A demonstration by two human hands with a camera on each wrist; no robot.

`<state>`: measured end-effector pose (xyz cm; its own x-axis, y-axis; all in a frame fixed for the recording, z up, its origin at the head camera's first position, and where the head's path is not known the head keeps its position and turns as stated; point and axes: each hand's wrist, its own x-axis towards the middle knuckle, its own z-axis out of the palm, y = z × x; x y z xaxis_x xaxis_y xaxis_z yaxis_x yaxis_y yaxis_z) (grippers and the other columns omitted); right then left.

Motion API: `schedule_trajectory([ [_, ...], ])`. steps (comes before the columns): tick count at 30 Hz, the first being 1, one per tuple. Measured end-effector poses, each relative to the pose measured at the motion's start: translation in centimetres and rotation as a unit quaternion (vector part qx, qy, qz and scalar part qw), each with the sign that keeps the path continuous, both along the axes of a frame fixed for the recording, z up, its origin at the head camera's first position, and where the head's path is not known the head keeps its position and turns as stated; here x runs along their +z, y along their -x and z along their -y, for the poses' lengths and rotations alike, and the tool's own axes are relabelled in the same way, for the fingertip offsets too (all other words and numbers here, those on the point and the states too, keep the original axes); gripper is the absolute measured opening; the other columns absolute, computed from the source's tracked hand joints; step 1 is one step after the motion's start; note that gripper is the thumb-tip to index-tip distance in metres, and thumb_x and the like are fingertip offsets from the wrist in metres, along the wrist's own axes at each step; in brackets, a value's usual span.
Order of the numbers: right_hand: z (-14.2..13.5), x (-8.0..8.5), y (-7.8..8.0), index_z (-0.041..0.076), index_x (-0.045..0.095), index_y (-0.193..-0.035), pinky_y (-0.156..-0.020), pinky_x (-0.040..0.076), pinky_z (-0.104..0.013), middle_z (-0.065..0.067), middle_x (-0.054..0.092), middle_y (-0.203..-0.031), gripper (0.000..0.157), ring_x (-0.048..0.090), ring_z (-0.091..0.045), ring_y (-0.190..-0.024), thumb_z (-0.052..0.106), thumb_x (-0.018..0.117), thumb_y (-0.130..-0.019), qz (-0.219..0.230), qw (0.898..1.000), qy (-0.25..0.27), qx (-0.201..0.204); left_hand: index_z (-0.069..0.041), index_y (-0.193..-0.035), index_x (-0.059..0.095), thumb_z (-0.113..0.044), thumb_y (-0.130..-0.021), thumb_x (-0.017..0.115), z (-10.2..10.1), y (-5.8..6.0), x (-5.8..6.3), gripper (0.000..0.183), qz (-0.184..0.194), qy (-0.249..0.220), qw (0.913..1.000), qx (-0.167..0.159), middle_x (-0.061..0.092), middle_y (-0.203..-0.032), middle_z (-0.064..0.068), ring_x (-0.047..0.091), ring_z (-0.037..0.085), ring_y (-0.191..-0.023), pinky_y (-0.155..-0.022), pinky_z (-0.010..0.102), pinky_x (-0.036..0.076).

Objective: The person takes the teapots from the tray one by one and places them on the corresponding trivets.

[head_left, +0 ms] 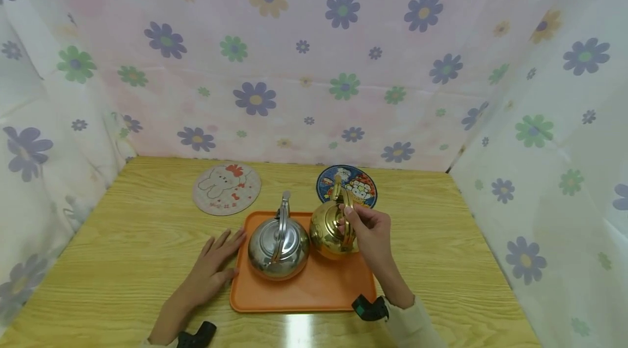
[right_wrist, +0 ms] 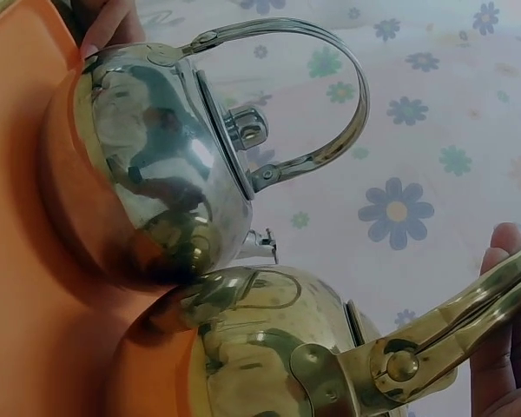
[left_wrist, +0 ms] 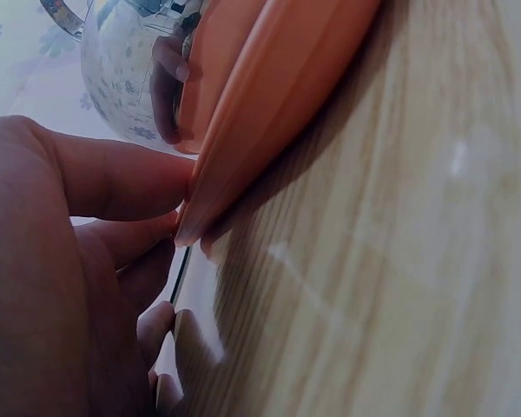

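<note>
A silver kettle (head_left: 266, 267) and a gold kettle (head_left: 324, 228) stand side by side on an orange tray (head_left: 319, 293), their spouts pointing to the far side. My right hand (head_left: 376, 231) grips the gold kettle's raised handle. In the right wrist view the fingers (right_wrist: 504, 347) lie behind that handle (right_wrist: 451, 339), and the two kettle bodies appear to touch. Beside the silver kettle, my left hand (head_left: 212, 271) rests with fingers extended against the tray's left rim. The left wrist view shows the thumb (left_wrist: 122, 178) and fingertips touching the tray edge (left_wrist: 234, 148).
Behind the tray lie a round pale mat (head_left: 218, 195) with a rabbit picture, at left, and a round dark blue mat (head_left: 327, 180) at right, partly hidden by the gold kettle. Flower-patterned cloth (head_left: 294, 59) encloses the back and sides of the wooden table (head_left: 432, 217).
</note>
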<state>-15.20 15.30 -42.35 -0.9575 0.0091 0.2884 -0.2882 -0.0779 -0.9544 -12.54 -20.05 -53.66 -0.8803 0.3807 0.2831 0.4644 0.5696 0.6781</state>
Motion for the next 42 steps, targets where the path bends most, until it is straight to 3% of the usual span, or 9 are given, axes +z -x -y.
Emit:
schedule_trajectory([
  [3, 0.1, -0.1, 0.2, -0.026, 0.065, -0.109, -0.064, 0.061, -0.028, 0.003, 0.077, -0.085, 0.032, 0.070, -0.009, -0.062, 0.005, 0.060, -0.101, 0.000, 1.000, 0.000, 0.001, -0.008, -0.154, 0.045, -0.024, -0.093, 0.067, 0.1, 0.1, -0.3, 0.067, -0.003, 0.002, 1.0000, -0.001, 0.041, -0.160, 0.018, 0.027, 0.054, -0.146, -0.125, 0.047, 0.000],
  [6, 0.1, -0.1, 0.3, -0.025, 0.066, -0.108, -0.064, 0.061, -0.029, -0.005, 0.077, -0.085, 0.032, 0.071, -0.011, -0.062, 0.005, 0.061, -0.101, 0.003, 1.000, -0.002, -0.003, -0.008, -0.154, 0.045, -0.024, -0.093, 0.067, 0.1, 0.1, -0.5, 0.067, -0.008, 0.003, 1.0000, 0.001, 0.041, -0.160, 0.017, 0.028, 0.051, -0.147, -0.124, 0.033, -0.005],
  [8, 0.2, -0.1, 0.5, -0.024, 0.067, -0.104, -0.065, 0.061, -0.030, -0.012, 0.076, -0.080, 0.031, 0.070, -0.012, -0.061, 0.006, 0.062, -0.101, 0.004, 1.000, -0.007, -0.007, -0.008, -0.154, 0.045, -0.024, -0.093, 0.067, 0.1, 0.1, -0.5, 0.067, -0.007, 0.003, 1.0000, 0.002, 0.041, -0.160, 0.016, 0.028, 0.051, -0.147, -0.124, 0.031, -0.005],
  [16, 0.2, -0.2, 1.0, -0.022, 0.069, -0.105, -0.063, 0.060, -0.029, -0.025, 0.071, -0.076, 0.031, 0.068, -0.013, -0.059, 0.008, 0.062, -0.101, 0.000, 1.000, -0.007, -0.018, -0.008, -0.155, 0.045, -0.023, -0.092, 0.067, 0.0, 0.0, -0.1, 0.068, 0.014, 0.000, 0.9999, 0.003, 0.039, -0.161, 0.016, 0.026, 0.054, -0.147, -0.122, 0.056, 0.004],
  [26, 0.1, -0.2, 1.8, -0.022, 0.068, -0.110, -0.063, 0.060, -0.028, -0.008, 0.075, -0.080, 0.033, 0.069, -0.011, -0.061, 0.010, 0.062, -0.102, 0.003, 1.000, 0.006, -0.024, -0.009, -0.155, 0.044, -0.022, -0.091, 0.067, 0.0, 0.0, -0.1, 0.069, 0.014, -0.004, 0.9999, 0.002, 0.039, -0.161, 0.016, 0.026, 0.054, -0.147, -0.123, 0.054, 0.003],
  [33, 0.1, -0.1, 2.5, -0.023, 0.067, -0.108, -0.063, 0.060, -0.028, -0.021, 0.075, -0.090, 0.032, 0.069, -0.010, -0.062, 0.008, 0.062, -0.101, -0.003, 0.999, 0.014, -0.033, -0.010, -0.155, 0.045, -0.022, -0.092, 0.067, 0.0, -0.1, -0.2, 0.068, 0.012, -0.002, 0.9999, 0.005, 0.040, -0.160, 0.016, 0.027, 0.053, -0.147, -0.124, 0.048, 0.002],
  [42, 0.1, 0.1, 3.1, -0.022, 0.067, -0.110, -0.062, 0.060, -0.026, -0.015, 0.076, -0.085, 0.031, 0.068, -0.010, -0.062, 0.007, 0.062, -0.101, -0.003, 0.999, 0.016, -0.041, -0.009, -0.154, 0.046, -0.020, -0.091, 0.068, -0.1, -0.1, -0.1, 0.068, 0.016, -0.004, 0.9998, 0.007, 0.040, -0.161, 0.016, 0.027, 0.053, -0.147, -0.125, 0.046, 0.001],
])
